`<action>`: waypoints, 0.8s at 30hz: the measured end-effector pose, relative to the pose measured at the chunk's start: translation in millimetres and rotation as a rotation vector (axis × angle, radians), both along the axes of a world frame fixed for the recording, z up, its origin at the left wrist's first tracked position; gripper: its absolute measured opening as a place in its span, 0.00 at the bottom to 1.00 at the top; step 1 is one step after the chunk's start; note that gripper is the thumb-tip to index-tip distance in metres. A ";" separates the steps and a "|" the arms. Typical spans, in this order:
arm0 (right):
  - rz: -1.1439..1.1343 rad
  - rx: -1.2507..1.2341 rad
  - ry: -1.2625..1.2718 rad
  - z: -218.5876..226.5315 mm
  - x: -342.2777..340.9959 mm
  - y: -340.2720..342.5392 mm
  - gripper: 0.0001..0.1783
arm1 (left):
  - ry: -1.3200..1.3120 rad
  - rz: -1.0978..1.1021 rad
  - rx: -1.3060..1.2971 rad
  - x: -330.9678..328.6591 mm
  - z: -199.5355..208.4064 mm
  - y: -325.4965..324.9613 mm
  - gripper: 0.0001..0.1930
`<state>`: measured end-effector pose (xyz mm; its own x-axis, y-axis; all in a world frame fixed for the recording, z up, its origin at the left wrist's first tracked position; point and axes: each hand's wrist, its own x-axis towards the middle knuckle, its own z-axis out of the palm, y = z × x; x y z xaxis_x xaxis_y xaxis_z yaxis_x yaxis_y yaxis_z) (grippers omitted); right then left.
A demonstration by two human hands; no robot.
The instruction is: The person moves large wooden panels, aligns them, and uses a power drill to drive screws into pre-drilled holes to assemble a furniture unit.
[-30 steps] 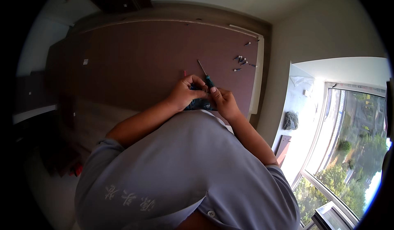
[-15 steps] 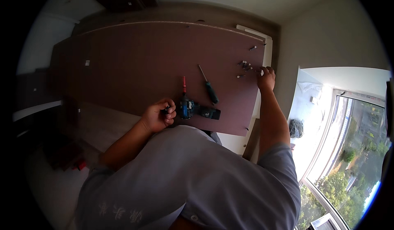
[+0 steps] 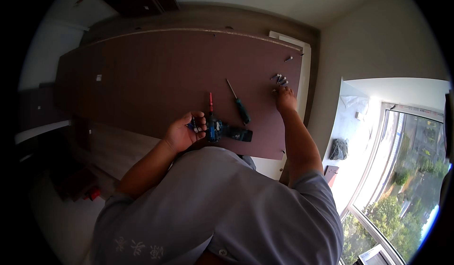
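Observation:
A large dark brown board lies flat in front of me. My left hand is curled around a small blue part next to a blue and black cordless drill with a red bit, which lies on the board's near edge. My right hand reaches far to the right, its fingertips on a small pile of pale screws. A green-handled screwdriver lies on the board between my hands.
Another screw lies near the board's far right corner. A white strip runs along the right edge. A window with trees outside is at the right. A dark bag sits on the pale floor. Darker panels stand at the left.
One second ago both hands were together at the drill. My right hand has since reached out right to the screws and now drawn slightly nearer; my left stays by the drill.

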<state>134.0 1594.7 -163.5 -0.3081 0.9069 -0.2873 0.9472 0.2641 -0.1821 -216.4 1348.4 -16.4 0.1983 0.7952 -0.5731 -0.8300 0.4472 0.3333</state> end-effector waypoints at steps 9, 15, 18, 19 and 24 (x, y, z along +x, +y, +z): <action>0.213 -0.143 0.588 112.4 -118.3 -103.5 0.14 | 0.052 -0.029 -0.094 18.6 -15.4 42.4 0.25; 0.208 0.033 0.772 125.8 -125.1 -105.7 0.21 | -0.042 -0.031 -0.194 33.7 -44.8 44.2 0.16; -0.306 -0.026 0.598 74.6 -84.4 -44.8 0.24 | -0.027 -0.093 -0.150 23.3 -59.1 33.1 0.11; -0.450 0.018 0.477 48.7 -59.7 -20.6 0.32 | -0.007 -0.099 -0.158 21.8 -55.1 33.7 0.10; -0.668 -0.199 0.089 49.9 -52.1 46.1 0.38 | 0.028 -0.022 -0.262 7.2 -42.8 17.6 0.09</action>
